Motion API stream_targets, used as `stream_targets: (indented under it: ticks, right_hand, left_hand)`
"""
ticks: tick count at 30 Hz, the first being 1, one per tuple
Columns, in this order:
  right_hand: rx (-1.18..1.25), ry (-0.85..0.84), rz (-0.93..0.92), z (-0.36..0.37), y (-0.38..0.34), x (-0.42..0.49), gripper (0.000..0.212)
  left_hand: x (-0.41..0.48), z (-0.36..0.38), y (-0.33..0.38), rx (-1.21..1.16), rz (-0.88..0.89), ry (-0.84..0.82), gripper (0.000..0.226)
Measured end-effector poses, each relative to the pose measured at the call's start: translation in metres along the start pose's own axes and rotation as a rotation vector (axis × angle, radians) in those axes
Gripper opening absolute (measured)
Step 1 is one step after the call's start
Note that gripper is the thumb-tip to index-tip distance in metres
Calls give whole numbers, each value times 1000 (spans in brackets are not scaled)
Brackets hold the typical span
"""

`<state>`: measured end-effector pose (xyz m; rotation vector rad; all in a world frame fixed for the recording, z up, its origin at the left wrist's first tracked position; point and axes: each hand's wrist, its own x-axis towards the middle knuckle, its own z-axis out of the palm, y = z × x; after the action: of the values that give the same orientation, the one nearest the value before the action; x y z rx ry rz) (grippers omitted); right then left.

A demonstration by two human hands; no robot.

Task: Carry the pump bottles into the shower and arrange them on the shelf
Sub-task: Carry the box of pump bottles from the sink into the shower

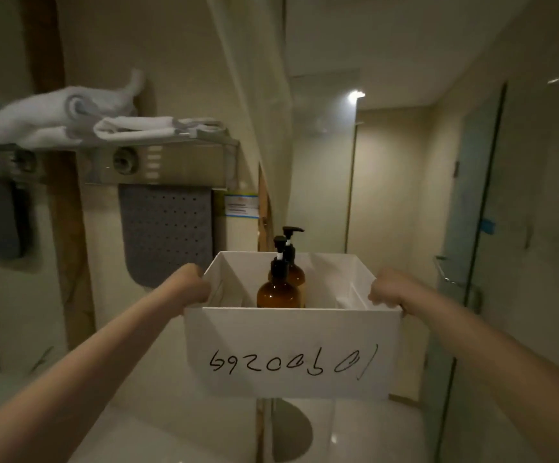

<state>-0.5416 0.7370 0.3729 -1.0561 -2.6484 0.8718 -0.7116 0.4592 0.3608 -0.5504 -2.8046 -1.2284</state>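
Note:
A white box [291, 349] with handwritten numbers on its near face is held up in front of me. Inside it stand two amber pump bottles with black pumps, the nearer bottle [278, 292] partly hiding the farther bottle [296, 274]. My left hand [193, 285] grips the box's left rim, fingers curled over the edge. At the right rim, my right hand [388, 290] holds on the same way. The bottles' lower halves are hidden by the box wall.
A metal rack [157, 145] with folded white towels hangs on the left wall, a grey perforated mat [167, 235] below it. A glass shower door [471, 262] stands at right. A white toilet [354, 429] lies below the box. A shower curtain [254, 95] hangs ahead.

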Motion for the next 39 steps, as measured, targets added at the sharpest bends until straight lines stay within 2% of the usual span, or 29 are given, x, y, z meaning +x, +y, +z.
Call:
stream_targets:
  ticks: [3, 9, 11, 14, 20, 28, 39]
  right_hand:
    - [11, 81, 86, -19, 24, -8, 6]
    - [52, 162, 208, -43, 69, -31, 10]
    - [47, 195, 226, -49, 81, -41, 2]
    - [83, 201, 237, -57, 101, -48, 29]
    - [132, 208, 305, -76, 130, -56, 33]
    - [154, 194, 297, -93, 164, -41, 33]
    - [162, 179, 281, -101, 190, 15, 28]
  left_hand:
    - [8, 24, 24, -12, 51, -79, 8]
    - [15, 66, 61, -10, 162, -203, 23]
    - [12, 79, 71, -2, 186, -237, 21]
    - [9, 97, 82, -1, 214, -276, 21]
    - [3, 130, 106, -9, 239, -303, 13]
    - [-2, 160, 131, -61, 228, -297, 28]
    - [31, 199, 144, -61, 204, -294, 14]
